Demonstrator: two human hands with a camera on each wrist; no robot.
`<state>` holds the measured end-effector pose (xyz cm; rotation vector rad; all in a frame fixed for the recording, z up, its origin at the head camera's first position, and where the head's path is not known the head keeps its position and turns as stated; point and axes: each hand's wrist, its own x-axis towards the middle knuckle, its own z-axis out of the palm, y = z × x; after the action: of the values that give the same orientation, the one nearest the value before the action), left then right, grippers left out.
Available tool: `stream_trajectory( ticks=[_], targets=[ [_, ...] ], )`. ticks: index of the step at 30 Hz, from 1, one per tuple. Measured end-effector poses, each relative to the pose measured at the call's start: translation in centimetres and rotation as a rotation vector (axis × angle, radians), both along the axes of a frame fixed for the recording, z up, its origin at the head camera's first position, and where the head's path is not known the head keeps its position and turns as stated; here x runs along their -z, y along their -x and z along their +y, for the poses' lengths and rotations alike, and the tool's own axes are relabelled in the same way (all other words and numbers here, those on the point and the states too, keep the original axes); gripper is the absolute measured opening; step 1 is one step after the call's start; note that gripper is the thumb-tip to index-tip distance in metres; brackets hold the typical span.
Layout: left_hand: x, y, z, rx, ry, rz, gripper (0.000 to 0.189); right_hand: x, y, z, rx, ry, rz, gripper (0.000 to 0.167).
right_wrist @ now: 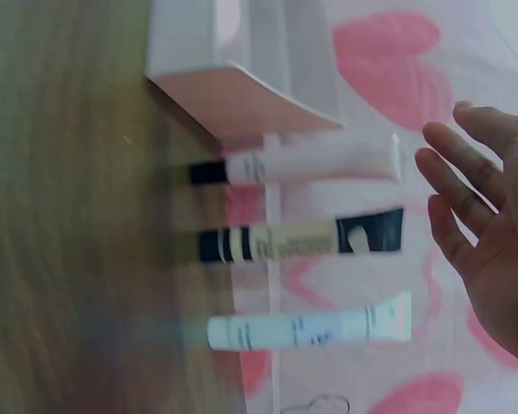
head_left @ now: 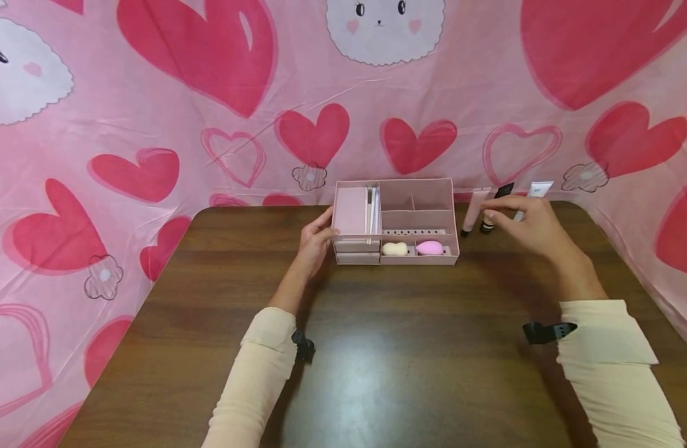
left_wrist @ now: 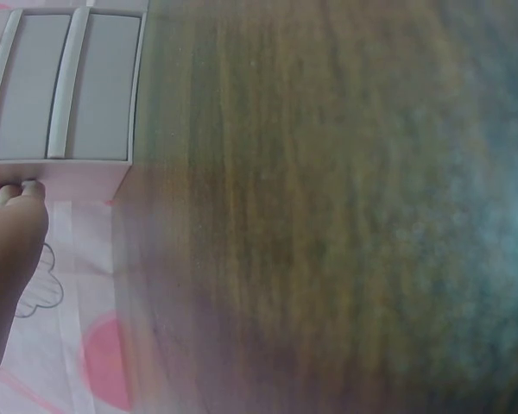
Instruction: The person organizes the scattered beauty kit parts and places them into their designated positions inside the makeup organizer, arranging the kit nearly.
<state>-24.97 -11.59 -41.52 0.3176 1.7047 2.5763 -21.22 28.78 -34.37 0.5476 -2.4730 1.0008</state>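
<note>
A pink desk organizer (head_left: 416, 222) stands at the back of the table. My left hand (head_left: 317, 241) grips its left side, thumb at the front edge and fingers along the outer wall; in the left wrist view the fingertips touch that side wall (left_wrist: 78, 177). Right of the organizer, three tubes stand on their caps: a pale pink tube (right_wrist: 315, 161), a beige-and-black tube (right_wrist: 298, 240) and a white tube (right_wrist: 315, 329). My right hand (head_left: 531, 224) hovers close to their upper ends, fingers loosely bent, holding nothing. From the head view it partly covers the black and white tubes.
Inside the organizer are slim brushes or pencils (head_left: 369, 208), a cream sponge (head_left: 395, 249) and a pink sponge (head_left: 430, 247). Two drawers (head_left: 357, 252) sit at its lower left. A pink heart-print cloth (head_left: 231, 81) hangs behind the brown wooden table (head_left: 355, 348).
</note>
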Motion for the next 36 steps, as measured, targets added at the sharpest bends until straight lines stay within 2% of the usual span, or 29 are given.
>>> stream_trajectory(
  ticks=[7, 11, 15, 19, 24, 29, 30, 34, 36],
  targets=[
    [0.0, 0.0, 0.0, -0.002, 0.004, -0.006, 0.066, -0.9, 0.7, 3.4, 0.161, 0.245, 0.055, 0.026],
    [0.1, -0.2, -0.1, -0.006, 0.006, -0.014, 0.066, -0.7, 1.6, 5.3, 0.248, 0.367, 0.097, 0.028],
    [-0.1, -0.3, -0.1, -0.006, 0.012, -0.02, 0.067, -0.1, 2.5, 6.8, 0.298, 0.437, 0.092, 0.028],
    [-0.3, -0.3, 0.0, 0.003, 0.005, -0.025, 0.068, 0.1, 3.2, 7.9, 0.32, 0.409, 0.018, 0.033],
    [-0.4, -0.2, 0.0, 0.005, -0.002, -0.021, 0.068, 0.3, 4.1, 8.7, 0.304, 0.321, -0.136, 0.051],
    [-0.3, -0.2, 0.0, -0.001, 0.001, -0.031, 0.067, 1.0, 5.0, 9.1, 0.316, 0.32, -0.224, 0.059],
    [-0.3, -0.2, 0.0, -0.004, 0.005, -0.035, 0.067, 1.2, 5.1, 9.2, 0.319, 0.319, -0.231, 0.055],
    [-0.4, -0.3, 0.0, -0.013, 0.022, -0.043, 0.067, 1.7, 5.3, 9.5, 0.32, 0.322, -0.213, 0.02],
    [-0.5, -0.3, 0.0, -0.015, 0.019, -0.044, 0.067, 1.9, 5.4, 9.5, 0.31, 0.333, -0.194, 0.029]
  ],
)
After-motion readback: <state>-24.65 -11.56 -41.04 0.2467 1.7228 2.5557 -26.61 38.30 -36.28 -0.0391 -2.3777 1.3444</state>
